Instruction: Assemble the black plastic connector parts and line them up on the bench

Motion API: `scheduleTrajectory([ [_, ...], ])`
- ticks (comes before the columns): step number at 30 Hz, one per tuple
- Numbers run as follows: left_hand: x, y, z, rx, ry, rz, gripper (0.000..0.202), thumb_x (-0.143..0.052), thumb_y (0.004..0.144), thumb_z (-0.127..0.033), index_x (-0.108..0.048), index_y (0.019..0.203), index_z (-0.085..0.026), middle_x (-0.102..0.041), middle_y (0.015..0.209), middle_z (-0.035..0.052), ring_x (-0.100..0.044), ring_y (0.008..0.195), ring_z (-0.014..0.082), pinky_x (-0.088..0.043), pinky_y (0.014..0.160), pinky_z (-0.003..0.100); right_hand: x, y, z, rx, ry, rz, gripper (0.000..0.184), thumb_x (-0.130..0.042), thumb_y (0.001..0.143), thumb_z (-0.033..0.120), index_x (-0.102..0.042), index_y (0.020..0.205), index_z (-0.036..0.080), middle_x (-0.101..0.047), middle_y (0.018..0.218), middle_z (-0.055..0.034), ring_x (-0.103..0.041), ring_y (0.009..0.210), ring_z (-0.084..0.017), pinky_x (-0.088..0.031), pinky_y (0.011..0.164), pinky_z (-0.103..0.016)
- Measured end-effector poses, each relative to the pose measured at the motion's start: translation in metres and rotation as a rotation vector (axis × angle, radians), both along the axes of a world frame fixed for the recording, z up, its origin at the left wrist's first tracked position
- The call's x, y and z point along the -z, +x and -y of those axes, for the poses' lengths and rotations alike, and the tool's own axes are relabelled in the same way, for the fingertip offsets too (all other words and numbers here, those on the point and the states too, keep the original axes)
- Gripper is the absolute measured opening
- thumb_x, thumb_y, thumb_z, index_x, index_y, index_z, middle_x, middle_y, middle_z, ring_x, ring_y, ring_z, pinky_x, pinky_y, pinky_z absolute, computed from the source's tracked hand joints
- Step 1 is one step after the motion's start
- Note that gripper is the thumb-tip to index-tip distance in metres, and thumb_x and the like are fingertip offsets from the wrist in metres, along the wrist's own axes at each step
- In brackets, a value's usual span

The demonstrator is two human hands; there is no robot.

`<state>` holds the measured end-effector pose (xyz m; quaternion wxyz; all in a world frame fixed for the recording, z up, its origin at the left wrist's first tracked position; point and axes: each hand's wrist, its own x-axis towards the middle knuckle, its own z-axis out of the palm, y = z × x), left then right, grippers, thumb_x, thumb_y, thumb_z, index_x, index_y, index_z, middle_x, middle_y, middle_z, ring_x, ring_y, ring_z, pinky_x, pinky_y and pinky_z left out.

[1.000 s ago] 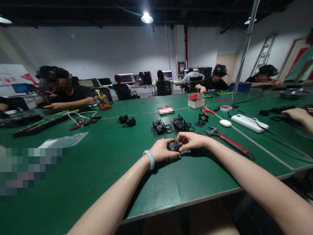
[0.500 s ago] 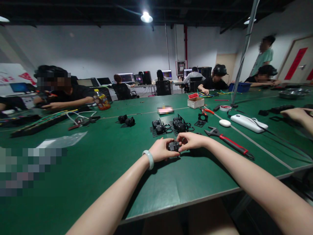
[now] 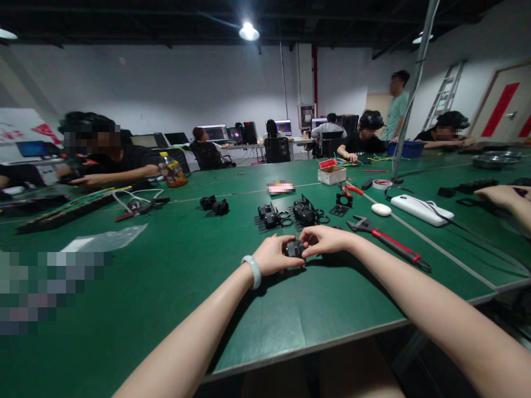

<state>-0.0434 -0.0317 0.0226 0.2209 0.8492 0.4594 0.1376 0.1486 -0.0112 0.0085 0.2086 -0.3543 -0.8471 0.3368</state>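
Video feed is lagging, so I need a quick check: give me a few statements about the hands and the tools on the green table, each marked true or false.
1. Both hands, left hand and right hand, hold one small black part. True.
2. The adjustable wrench is in the right hand. False: it lies on the green table, right of the hands.
3. The left wrist wears a pale bangle. True.
4. The small cardboard box sits between the hands. False: it sits farther back.
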Motion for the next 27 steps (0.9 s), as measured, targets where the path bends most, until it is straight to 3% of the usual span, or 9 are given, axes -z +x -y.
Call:
scheduleTrajectory([
  [13,-0.0010,-0.0010,-0.0018,0.041,-0.045,0.030,0.048,-0.058,0.060,-0.045,-0.054,0.100,-0.018,-0.059,0.076,0.0011,-0.053,0.042,0.0089,-0.038,0.035,0.016,-0.0014,0.0002,0.0009,0.014,0.006,-0.017,0.048,-0.068,0.054,0.038,-0.048,0.092,0.016,-0.052,0.084,-0.0011,-0.049,0.070,-0.012,-0.041,0.059,-0.022],
  [27,-0.0038,0.0009,0.0001,0.029,-0.004,0.005,0.049,-0.059,0.060,-0.042,-0.054,0.103,-0.019,-0.061,0.073,-0.0002,-0.052,0.039,0.0089,-0.038,0.035,0.017,-0.0005,0.0000,0.0020,-0.038,-0.028,-0.106,0.039,-0.065,0.060,0.031,-0.046,0.092,0.018,-0.052,0.078,0.0016,-0.048,0.066,-0.010,-0.041,0.060,-0.022],
])
